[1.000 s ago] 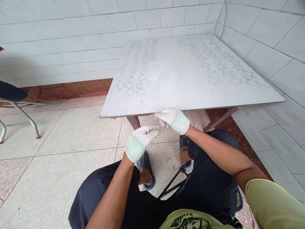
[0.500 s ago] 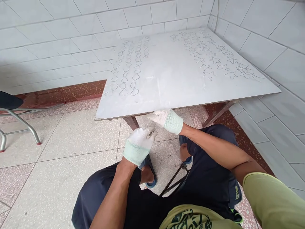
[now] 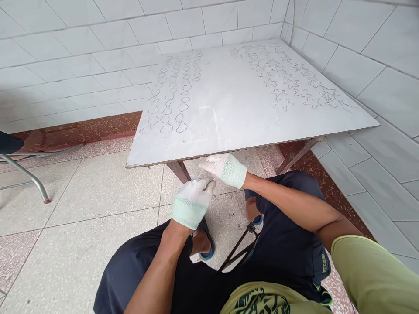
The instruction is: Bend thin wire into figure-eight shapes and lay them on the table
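Note:
My left hand (image 3: 194,198), in a white glove with a pale green cuff, is closed in a pinch on a thin wire (image 3: 213,179) below the table's front edge. Just above and to its right is my right hand (image 3: 225,169), gloved the same way, its fingers bent together around the wire too. Most of the wire is hidden by the gloves, so its shape is hard to see. On the white tabletop (image 3: 225,122) lie rows of figure-eight wire shapes (image 3: 181,123) at the left and many wire stars (image 3: 283,102) at the right.
A metal-legged chair (image 3: 32,176) stands at the far left. Tiled walls (image 3: 98,43) close off the back and right. Beneath the tabletop are brown wooden legs (image 3: 178,171). A dark folding stand (image 3: 240,248) is between my knees, near my slippers (image 3: 207,244).
My hands stay close together on the wire, with the left slightly lower relative to the right. The view has shifted a little, moving the table slightly left in the picture.

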`<state>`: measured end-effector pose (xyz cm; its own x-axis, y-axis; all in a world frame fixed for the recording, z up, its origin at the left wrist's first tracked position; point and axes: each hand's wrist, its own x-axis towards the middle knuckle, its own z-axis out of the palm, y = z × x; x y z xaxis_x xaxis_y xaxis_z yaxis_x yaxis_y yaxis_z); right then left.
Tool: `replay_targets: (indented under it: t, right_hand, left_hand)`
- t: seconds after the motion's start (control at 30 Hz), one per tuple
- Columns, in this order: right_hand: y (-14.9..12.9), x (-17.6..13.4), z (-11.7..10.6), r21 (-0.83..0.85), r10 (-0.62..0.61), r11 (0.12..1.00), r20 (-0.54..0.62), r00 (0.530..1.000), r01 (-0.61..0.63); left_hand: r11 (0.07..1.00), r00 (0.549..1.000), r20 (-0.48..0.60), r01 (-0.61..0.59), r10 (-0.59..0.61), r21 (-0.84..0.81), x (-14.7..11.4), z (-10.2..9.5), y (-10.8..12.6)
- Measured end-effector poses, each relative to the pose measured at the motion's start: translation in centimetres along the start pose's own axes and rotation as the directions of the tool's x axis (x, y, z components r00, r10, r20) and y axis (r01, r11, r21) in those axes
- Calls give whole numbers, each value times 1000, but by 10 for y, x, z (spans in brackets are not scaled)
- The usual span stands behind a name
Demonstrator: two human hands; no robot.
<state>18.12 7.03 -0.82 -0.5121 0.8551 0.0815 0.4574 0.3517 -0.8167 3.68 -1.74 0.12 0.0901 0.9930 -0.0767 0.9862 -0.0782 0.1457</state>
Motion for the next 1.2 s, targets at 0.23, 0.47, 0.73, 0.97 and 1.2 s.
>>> replay_targets:
  t: [0.23, 0.47, 0.73, 0.97, 1.2]
  right_hand:
    - [2, -1, -3, 113, 1, 994, -5, 1000, 0]
    - [-11, -3, -2, 114, 123, 986, -11, 992, -120]
    - [-9, -2, -6, 239, 80, 968, -13, 997, -74]
    - [-13, -6, -15, 374, 190, 915, -70, 979, -150]
    - [-9, -5, 3, 350, 211, 926, -169, 963, -142]
  left_hand:
    - [998, 1000, -1, -23, 23, 58, -3, 0, 1]
    - [978, 984, 32, -176, 173, 117, -3, 4, -7]
    - [986, 993, -37, -116, 112, -120, -1, 5, -11]
    - [889, 996, -42, 48, -76, -455, -2, 0, -9]
    - [977, 977, 6, 212, -212, -27, 3, 3, 7]
